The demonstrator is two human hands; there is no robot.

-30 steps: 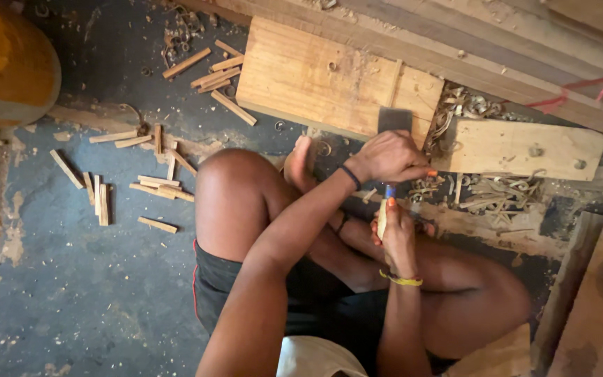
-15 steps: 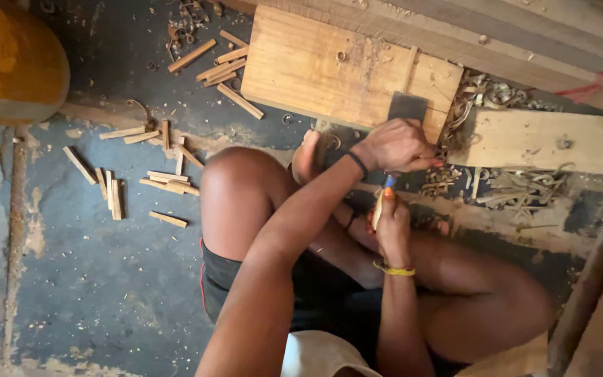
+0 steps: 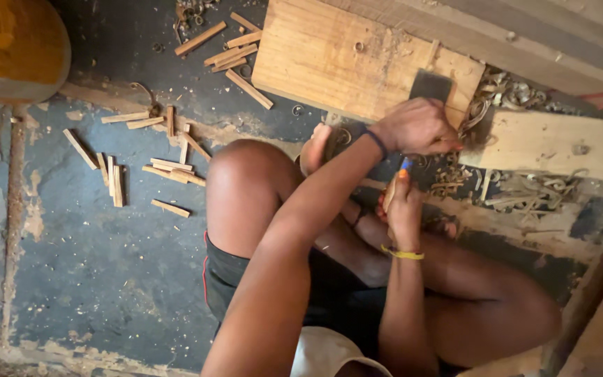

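Both hands [image 3: 413, 167] have shifted slightly left along the plank [image 3: 343, 59].

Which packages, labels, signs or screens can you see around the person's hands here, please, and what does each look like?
None in view: no package, label, sign or screen.
Near the left hand and right hand: a bare pale wooden board, short wooden sticks on the dark floor, and curled wood shavings.

My right wristband [image 3: 402, 254] is yellow, the floor [image 3: 99, 279] worn blue-grey, the board [image 3: 343, 59] pale honey, my shorts [image 3: 239, 279] black.
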